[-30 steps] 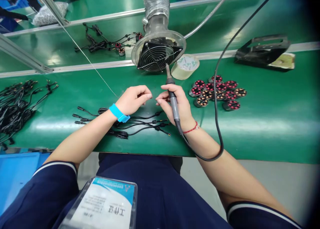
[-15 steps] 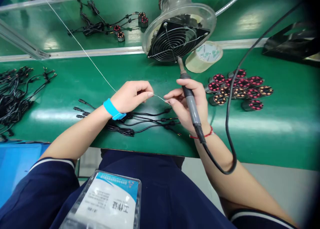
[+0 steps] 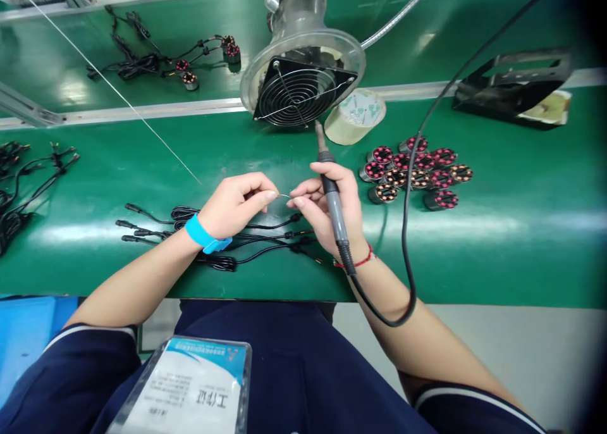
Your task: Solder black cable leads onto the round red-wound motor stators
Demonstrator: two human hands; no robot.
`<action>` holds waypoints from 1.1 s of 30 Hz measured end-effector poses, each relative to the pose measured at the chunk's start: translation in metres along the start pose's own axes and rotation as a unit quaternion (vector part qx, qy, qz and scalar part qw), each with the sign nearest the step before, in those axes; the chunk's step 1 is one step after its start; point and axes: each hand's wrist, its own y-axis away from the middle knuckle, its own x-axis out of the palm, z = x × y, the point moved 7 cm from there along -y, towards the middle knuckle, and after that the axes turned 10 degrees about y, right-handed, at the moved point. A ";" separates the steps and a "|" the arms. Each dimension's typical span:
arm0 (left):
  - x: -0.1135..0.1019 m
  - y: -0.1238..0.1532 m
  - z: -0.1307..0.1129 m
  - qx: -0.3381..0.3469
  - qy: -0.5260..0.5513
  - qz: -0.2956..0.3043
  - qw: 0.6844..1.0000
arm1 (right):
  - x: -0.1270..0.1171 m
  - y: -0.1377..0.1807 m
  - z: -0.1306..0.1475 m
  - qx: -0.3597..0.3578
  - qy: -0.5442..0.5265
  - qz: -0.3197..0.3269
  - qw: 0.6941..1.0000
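Between finger and thumb my left hand [image 3: 239, 203] pinches a thin solder wire [image 3: 118, 91], which runs up to the far left corner. A short bit of the wire shows between both hands, and the fingertips of my right hand [image 3: 332, 206] meet its end. Held in that same right hand is a soldering iron [image 3: 336, 209], its tip pointing away from me near the fan. Below the hands lie several black cables [image 3: 265, 236] with connectors on the left and bare wire ends on the right.
A fume extractor fan [image 3: 298, 95] hangs ahead, beside a roll of tape [image 3: 355, 114]. Several motor stators [image 3: 420, 178] are grouped at right, with the iron's cord looping past them. A black stand [image 3: 512, 86] is farther right. More cables [image 3: 28, 187] lie left; wired stators [image 3: 190, 80] sit behind.
My hands have drawn closer together, so less solder wire shows between them. The view has shifted to the right, bringing more of the black stand into sight.
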 end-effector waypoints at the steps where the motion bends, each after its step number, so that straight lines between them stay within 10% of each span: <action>1: 0.001 0.000 0.000 0.001 -0.002 0.002 1.000 | 0.001 0.000 0.001 -0.002 -0.003 0.010 1.000; 11: -0.016 -0.002 0.009 -0.057 -0.099 0.069 0.991 | -0.008 0.000 0.005 -0.005 0.058 0.070 0.996; 19: 0.025 -0.005 -0.003 0.007 -0.289 0.185 0.939 | 0.004 0.007 0.006 -0.064 0.110 0.104 0.986; 27: -0.075 0.028 0.019 -0.143 -0.331 0.167 0.918 | -0.025 0.000 -0.003 -0.026 0.157 0.003 0.987; 33: -0.073 0.070 0.041 -0.230 -0.456 0.271 0.816 | -0.032 -0.004 -0.001 -0.031 0.152 -0.042 0.987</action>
